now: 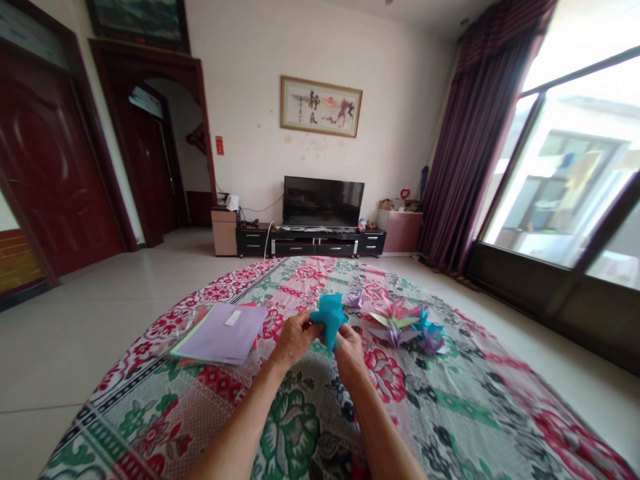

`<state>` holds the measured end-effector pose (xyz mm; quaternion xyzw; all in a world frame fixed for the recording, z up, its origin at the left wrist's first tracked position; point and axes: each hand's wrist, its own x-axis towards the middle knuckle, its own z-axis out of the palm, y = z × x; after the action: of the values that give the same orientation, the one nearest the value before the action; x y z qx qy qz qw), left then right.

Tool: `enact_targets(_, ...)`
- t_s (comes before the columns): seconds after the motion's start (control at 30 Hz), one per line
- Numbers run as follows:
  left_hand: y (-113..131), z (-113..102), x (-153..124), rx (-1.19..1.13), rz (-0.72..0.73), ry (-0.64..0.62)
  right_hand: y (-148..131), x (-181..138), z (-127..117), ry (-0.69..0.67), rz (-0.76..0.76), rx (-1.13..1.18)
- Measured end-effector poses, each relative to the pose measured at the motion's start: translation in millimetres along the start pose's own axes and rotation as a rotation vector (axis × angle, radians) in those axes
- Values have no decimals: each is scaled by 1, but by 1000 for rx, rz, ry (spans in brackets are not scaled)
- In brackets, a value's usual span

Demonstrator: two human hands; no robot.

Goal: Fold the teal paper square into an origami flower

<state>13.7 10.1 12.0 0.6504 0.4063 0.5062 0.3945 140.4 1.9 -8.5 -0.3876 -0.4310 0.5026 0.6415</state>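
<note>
Between my two hands is a piece of folded blue origami paper (331, 320), raised a little over the patterned tablecloth (290, 427). My left hand (295, 340) pinches its left side between thumb and fingers. On the lower right side, my right hand (349, 350) is closed on the same paper, its fingertips partly hidden behind it. Several folded paper cranes (395, 320) in pink, green, purple and blue lie in a cluster to the right of my hands. A single pale purple folded piece (355, 300) rests just beyond my right hand.
A stack of coloured paper sheets (225, 337), purple on top with a small white label (233, 318), lies to the left. The round table's far edge faces a television (324, 202) on a low black cabinet (310, 245). Purple curtains (470, 133) hang at the right.
</note>
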Motion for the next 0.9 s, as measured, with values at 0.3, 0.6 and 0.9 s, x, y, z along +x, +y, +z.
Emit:
enact_targets(0.3,-3,7,0,185,65,182,3,2,2,7,48,10)
enact_targets(0.6,-8,9,-2,269,193,191,1,0,-1,-17,31,35)
enact_targets(0.9,-17,12,-2,229,134,227,5,3,-1,-12,-100,-50)
